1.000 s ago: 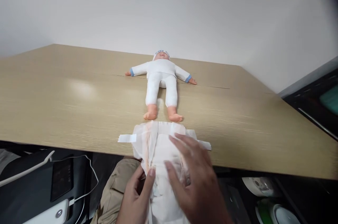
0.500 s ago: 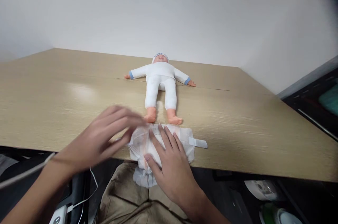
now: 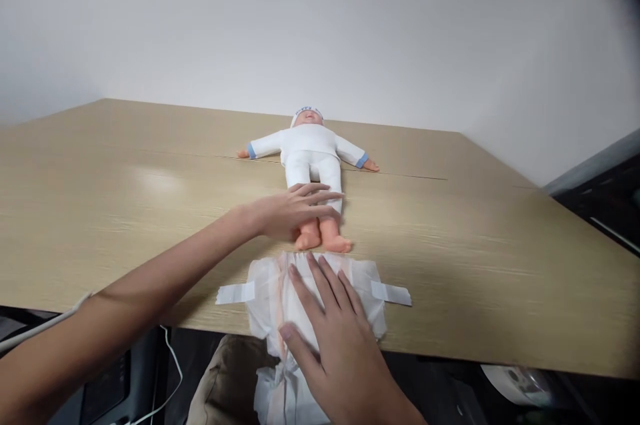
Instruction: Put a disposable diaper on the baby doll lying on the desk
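Since the earlier frame, the left hand has swung away from the diaper and reached over the lower legs of the doll, whose feet now lie closer together. Its fingers are stretched nearly straight and a little parted across the shins; the thumb is hidden, so I can't tell whether it touches the legs from below. The right hand rests palm down on the diaper, fingers spread wide over its middle, gripping nothing.

Just beneath the doll's feet lies that diaper, unfolded at the near edge of the counter, its lower part hanging over the edge. One white tab sticks out to the person's left, another tab to the right.

Beyond the hands, the doll is on its back, feet toward the person, arms flung out, in white clothes with blue cuffs and a cap with lettering. Past its head rises a pale wall. Down below the counter I see a tan trouser leg, a thin white cord to the left, and a white rounded object to the right, partly cut off from view.
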`<state>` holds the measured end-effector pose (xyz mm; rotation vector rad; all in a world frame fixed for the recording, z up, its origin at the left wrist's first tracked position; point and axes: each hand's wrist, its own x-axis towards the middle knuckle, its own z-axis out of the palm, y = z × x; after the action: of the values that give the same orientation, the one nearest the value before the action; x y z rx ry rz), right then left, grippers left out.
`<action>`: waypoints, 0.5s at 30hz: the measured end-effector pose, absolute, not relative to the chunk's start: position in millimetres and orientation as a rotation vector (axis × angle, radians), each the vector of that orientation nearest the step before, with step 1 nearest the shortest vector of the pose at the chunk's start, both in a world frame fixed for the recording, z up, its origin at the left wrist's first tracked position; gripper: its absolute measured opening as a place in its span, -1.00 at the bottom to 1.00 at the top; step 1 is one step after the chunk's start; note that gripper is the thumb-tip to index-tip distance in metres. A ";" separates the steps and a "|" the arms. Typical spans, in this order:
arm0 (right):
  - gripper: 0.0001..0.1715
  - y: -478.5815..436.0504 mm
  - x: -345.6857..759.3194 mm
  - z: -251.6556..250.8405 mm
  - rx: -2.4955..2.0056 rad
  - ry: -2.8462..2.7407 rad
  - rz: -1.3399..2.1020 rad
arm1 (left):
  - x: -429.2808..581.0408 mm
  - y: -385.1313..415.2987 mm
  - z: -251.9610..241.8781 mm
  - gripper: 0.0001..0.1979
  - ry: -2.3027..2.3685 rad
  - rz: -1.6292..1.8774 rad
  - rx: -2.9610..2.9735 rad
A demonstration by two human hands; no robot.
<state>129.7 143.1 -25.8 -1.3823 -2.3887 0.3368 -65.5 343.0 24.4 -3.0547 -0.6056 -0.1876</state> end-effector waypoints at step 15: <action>-0.18 206.6 134.1 -14.0 -1.341 -2.509 0.507 | -46.8 379.3 90.6 -0.67 -0.367 -0.761 -3.338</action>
<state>134.1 206.6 -14.0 -1.3406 -2.5095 0.5071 -46.8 379.3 90.6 -3.3377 -0.3671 -0.7608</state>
